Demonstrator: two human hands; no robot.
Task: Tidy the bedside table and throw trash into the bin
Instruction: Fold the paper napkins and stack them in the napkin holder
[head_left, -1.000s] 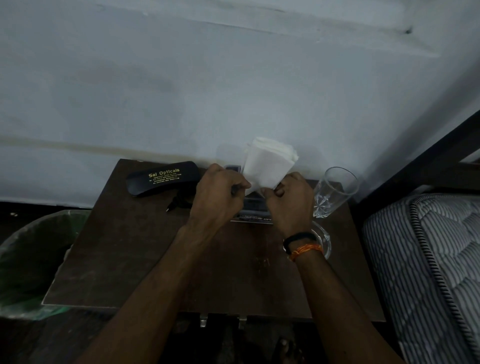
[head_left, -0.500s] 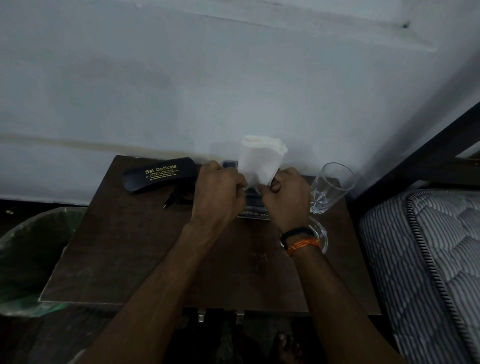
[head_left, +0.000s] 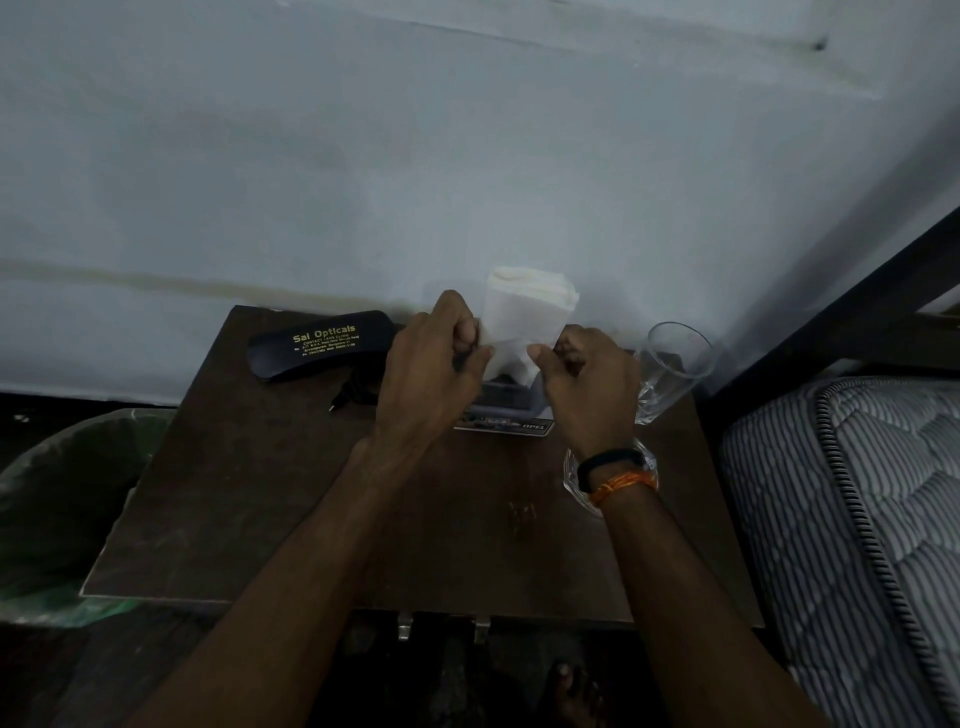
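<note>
Both forearms reach forward side by side, the hands close together and raised, backs toward the camera. The left hand has its fingers curled, thumb tip pointing right. The right hand mirrors it, fingers curled, thumb pointing left; black and orange bands circle the right wrist

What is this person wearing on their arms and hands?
Both forearms are bare, with no sleeves in view and no gloves. The left hand shows nothing worn. The right hand has two things at its wrist: a plain black band and, just behind it, an orange thread.
</note>
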